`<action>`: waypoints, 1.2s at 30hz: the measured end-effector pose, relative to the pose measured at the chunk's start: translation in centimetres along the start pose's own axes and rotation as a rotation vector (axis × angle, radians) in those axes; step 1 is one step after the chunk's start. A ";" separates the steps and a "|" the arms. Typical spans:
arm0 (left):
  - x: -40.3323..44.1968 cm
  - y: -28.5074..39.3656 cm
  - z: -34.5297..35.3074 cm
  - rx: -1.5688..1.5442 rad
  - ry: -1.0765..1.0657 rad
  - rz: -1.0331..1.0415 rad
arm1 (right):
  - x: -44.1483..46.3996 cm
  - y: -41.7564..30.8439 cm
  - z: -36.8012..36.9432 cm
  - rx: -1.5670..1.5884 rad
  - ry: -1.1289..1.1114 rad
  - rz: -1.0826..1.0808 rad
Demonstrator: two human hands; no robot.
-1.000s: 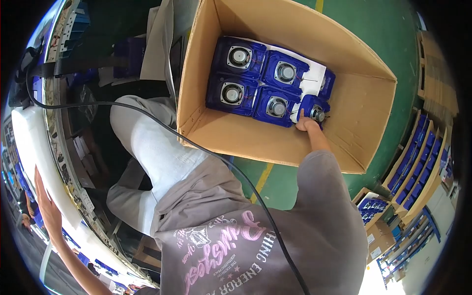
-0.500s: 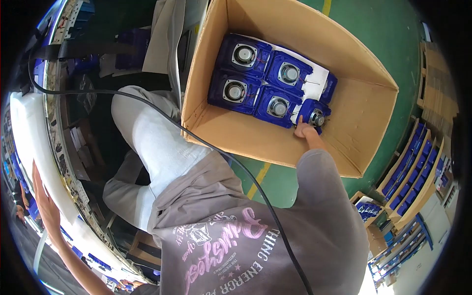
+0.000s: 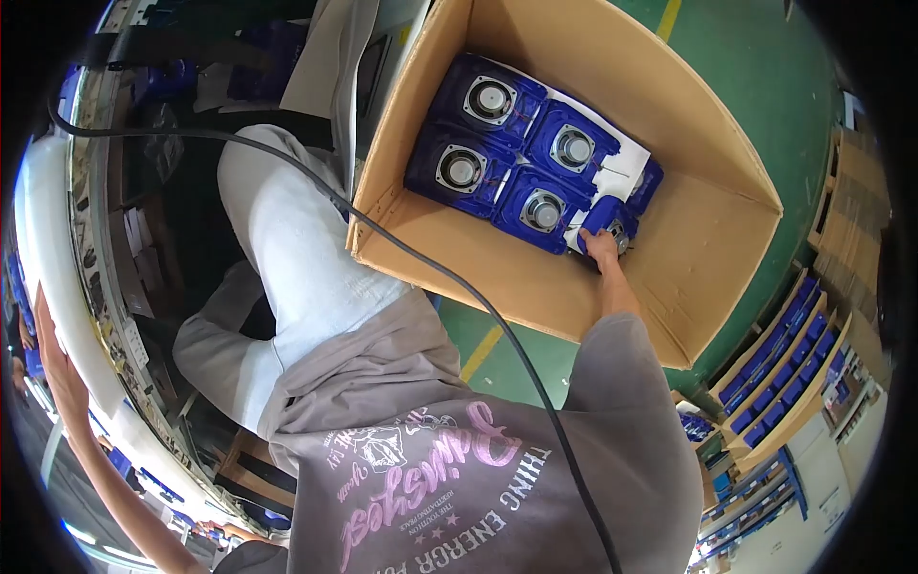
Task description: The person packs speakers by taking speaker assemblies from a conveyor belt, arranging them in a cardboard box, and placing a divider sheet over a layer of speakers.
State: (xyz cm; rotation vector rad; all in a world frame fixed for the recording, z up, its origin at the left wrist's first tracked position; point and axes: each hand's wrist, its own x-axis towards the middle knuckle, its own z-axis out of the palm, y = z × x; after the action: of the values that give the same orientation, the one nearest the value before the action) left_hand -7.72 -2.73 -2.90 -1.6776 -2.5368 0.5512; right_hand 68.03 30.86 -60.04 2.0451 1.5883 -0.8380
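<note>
My right hand (image 3: 602, 247) is closed on the edge of a blue speaker box (image 3: 608, 212) inside a large cardboard carton. This box is tilted, and its round driver is partly hidden behind my fingers. Beside it, several blue speaker boxes (image 3: 541, 209) lie in two rows with their silver-rimmed drivers facing up. White sheet material (image 3: 623, 170) shows between and under them. Far to the left, my left hand (image 3: 59, 368) lies stretched out along a long white padded surface (image 3: 48, 220), holding nothing that I can see.
The tall walls of the carton (image 3: 708, 258) surround the speaker boxes. A black cable (image 3: 421, 263) runs across my view over my legs and shirt. At the left is a conveyor-like bench edge (image 3: 91, 249). Racks with blue parts (image 3: 779, 368) stand at the right on green floor.
My right hand has gone from touching the speaker box's edge to a fuller grip around it, and the box now leans more. The view has shifted slightly. My left hand stays on the white surface.
</note>
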 end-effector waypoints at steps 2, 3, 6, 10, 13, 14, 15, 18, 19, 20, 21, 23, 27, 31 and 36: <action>-0.1 -0.3 0.1 0.017 -0.006 0.019 | -3.1 -1.6 -2.5 0.016 0.028 0.089; -0.2 -0.5 0.2 0.025 -0.004 0.026 | -5.8 -4.2 -5.0 -0.059 -0.048 0.128; -0.2 -1.0 0.1 0.006 0.003 0.102 | -6.4 -4.6 -4.5 -0.149 -0.032 0.226; 0.0 -0.3 0.1 0.001 0.026 0.097 | -6.8 -4.0 -4.2 -0.305 0.028 0.095; -0.6 -1.0 -0.3 0.014 -0.015 0.045 | -5.8 -4.2 -4.5 -0.313 -0.035 0.101; -0.4 -1.2 -0.3 0.010 -0.023 0.046 | -5.0 -4.3 -4.5 -0.315 -0.064 0.104; -0.3 -1.2 -0.5 -0.005 -0.027 0.040 | -4.0 -3.6 -3.9 -0.305 -0.098 0.077; 0.1 0.2 -0.9 -0.006 -0.015 0.000 | -0.8 -2.4 -0.8 -0.352 -0.251 -0.036; 0.0 0.3 -1.0 -0.036 -0.025 0.001 | -0.5 -2.1 -0.2 -0.430 -0.343 -0.087; 0.0 0.3 -1.0 -0.067 -0.029 0.000 | -0.2 -1.7 0.3 -0.504 -0.430 -0.140; 0.0 0.2 -0.9 -0.096 -0.026 -0.005 | 0.5 -1.1 1.3 -0.486 -0.519 -0.081; 0.0 -0.2 -0.9 -0.064 -0.029 0.024 | 0.7 -0.3 2.9 -0.441 -0.534 -0.069; 0.1 -0.3 -0.8 -0.047 -0.033 0.052 | -0.7 -0.7 3.0 -0.202 -0.654 -0.059; 0.0 -0.1 -0.5 -0.068 -0.035 0.047 | -1.8 -0.1 4.8 -0.164 -0.618 -0.045; 0.0 -0.4 -1.2 -0.004 -0.049 0.081 | -4.7 -3.9 1.9 -0.433 -0.680 0.131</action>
State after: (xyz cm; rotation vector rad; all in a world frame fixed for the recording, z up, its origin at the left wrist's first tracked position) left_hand -7.80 -2.54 -1.66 -1.7967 -2.5137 0.6014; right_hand 63.08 27.29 -58.06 1.3406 1.1137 -0.9117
